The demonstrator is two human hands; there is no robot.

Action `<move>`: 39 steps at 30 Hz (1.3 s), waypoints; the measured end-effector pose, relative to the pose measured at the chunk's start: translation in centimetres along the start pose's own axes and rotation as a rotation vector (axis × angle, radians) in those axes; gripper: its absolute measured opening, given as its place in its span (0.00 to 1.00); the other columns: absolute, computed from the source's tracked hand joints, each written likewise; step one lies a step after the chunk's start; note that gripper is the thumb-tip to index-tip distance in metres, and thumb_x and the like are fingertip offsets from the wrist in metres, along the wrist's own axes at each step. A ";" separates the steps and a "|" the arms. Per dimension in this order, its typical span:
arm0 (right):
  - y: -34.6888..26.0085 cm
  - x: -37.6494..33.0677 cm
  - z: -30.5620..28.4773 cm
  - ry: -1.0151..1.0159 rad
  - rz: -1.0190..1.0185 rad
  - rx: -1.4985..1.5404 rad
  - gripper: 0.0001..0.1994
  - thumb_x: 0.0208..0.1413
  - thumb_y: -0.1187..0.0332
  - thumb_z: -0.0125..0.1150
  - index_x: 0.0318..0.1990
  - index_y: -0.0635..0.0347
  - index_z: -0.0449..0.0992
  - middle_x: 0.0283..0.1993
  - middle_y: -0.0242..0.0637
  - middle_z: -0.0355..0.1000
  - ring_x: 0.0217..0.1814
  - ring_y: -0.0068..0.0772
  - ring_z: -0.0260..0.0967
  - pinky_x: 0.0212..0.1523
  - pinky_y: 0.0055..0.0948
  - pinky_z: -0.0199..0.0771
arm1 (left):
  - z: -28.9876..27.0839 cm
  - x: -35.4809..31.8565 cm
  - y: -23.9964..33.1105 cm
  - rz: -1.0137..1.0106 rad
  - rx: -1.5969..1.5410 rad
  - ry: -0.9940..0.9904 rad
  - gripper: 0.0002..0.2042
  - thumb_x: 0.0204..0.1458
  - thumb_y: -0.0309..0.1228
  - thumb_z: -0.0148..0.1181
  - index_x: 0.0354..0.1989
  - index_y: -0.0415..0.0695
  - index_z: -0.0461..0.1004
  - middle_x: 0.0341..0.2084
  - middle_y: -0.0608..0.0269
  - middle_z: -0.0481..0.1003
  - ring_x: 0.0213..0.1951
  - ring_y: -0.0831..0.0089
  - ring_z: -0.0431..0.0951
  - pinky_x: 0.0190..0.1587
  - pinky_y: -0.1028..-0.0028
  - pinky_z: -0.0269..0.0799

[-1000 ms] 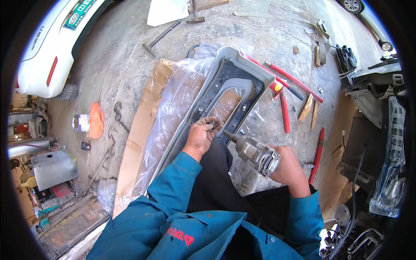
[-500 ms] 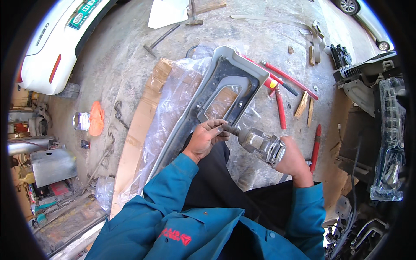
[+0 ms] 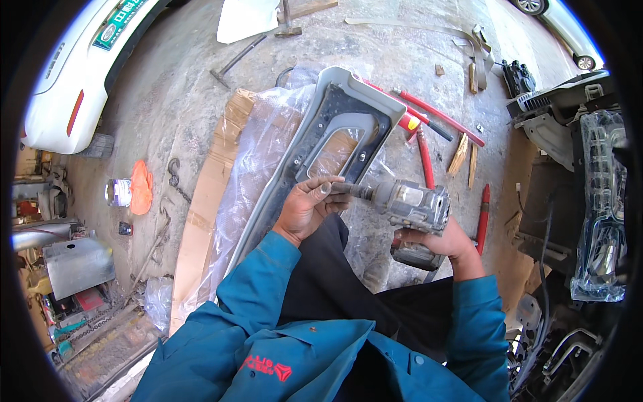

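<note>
A grey, dirt-marked cordless impact wrench (image 3: 410,203) is held over my lap, its nose pointing left. Around its handle, above the battery, wraps my right hand (image 3: 447,240). At the tool's front, the fingers of my left hand (image 3: 309,209) pinch the end of a dark socket (image 3: 355,191). Just beyond that hand lies a long grey plastic vehicle panel (image 3: 326,87), its dark inner side up, with a framed opening and several small fasteners. Below the panel are clear plastic wrap (image 3: 258,151) and a flattened cardboard box (image 3: 218,171).
Red bars (image 3: 442,115) and split wood pieces (image 3: 459,155) lie right of the panel. Vehicle parts (image 3: 599,208) crowd the right side. A white car (image 3: 63,110) stands far left, near a can (image 3: 119,192) and an orange cloth (image 3: 140,187). A hammer (image 3: 288,30) lies at the back.
The impact wrench has turned so its handle and battery now show, and its body sits slightly higher. My left hand stays at the socket. The whole view has shifted a little.
</note>
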State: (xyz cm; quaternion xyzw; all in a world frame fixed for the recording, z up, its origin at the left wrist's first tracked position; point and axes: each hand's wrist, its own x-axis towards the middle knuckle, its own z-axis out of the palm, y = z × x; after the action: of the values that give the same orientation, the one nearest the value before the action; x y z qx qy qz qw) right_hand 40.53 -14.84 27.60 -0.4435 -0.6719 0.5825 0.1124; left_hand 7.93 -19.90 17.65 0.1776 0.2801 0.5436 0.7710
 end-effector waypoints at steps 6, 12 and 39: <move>1.1 0.1 0.2 0.064 0.123 0.200 0.23 0.55 0.76 0.80 0.59 0.60 0.84 0.51 0.36 0.85 0.50 0.30 0.80 0.56 0.37 0.82 | 1.7 3.4 0.1 -0.024 -0.010 -0.009 0.19 0.76 0.37 0.57 0.67 0.37 0.76 0.61 0.44 0.82 0.57 0.55 0.87 0.62 0.56 0.84; 5.0 1.6 0.7 0.238 0.260 0.422 0.19 0.55 0.79 0.77 0.55 0.61 0.84 0.47 0.32 0.84 0.49 0.31 0.80 0.52 0.37 0.82 | 1.6 10.5 -4.2 -0.073 -0.101 0.065 0.15 0.76 0.38 0.54 0.58 0.41 0.79 0.58 0.47 0.83 0.56 0.57 0.85 0.63 0.55 0.81; 14.4 13.8 1.3 0.590 0.452 0.669 0.08 0.56 0.78 0.74 0.42 0.58 0.84 0.35 0.28 0.78 0.31 0.24 0.70 0.33 0.31 0.71 | -3.1 26.9 -15.0 0.298 1.151 0.499 0.20 0.66 0.29 0.56 0.62 0.32 0.81 0.53 0.31 0.82 0.58 0.38 0.81 0.62 0.53 0.75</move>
State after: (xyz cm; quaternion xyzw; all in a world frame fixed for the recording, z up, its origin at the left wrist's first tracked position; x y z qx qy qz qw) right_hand 38.32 -6.77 9.42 -0.6634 -0.2749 0.6257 0.3048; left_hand 23.88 0.00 0.11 0.4681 0.6700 0.4327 0.3805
